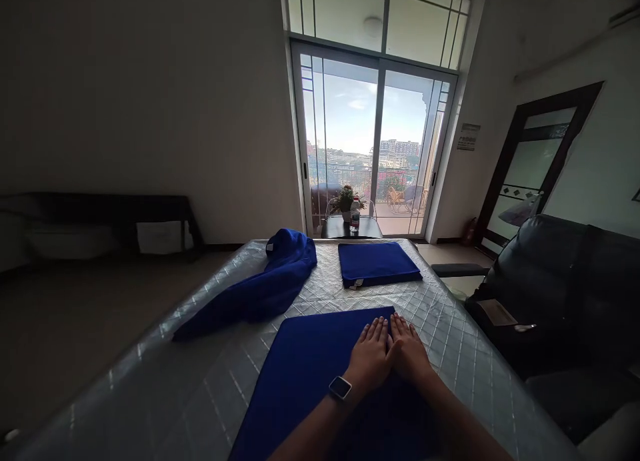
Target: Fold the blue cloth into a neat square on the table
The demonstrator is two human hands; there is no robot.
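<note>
At far left, in shadow, a long low dark bench [117, 211] by the wall, with a white item [163, 238] at its front; then the left side of a silvery quilted mattress [200, 394], broad across the foreground; on it, a crumpled blue cloth [265, 284], bunched up at the far end and tapering toward the near left; next, closer, a flat blue cloth [305, 361], smooth on the mattress and directly under both hands; beyond the mattress, a potted plant [345, 197] and a bottle [355, 217] just beside it, both on a small dark table [370, 229] before a glass sliding door [347, 114]; near the far right corner of the flat blue cloth, the left hand [373, 344], with a watch [340, 387] at the wrist, palm down, fingers straight and close together, thumb against the right hand; farther off, a folded blue cloth [380, 261] with a white tag; just right of the left hand, the right hand [409, 347], likewise palm down, fingers extended along the corner; cannot tell how hard the press; at right, a notice [469, 136] on the wall; last, a black armchair [560, 281] beside the mattress.
</note>
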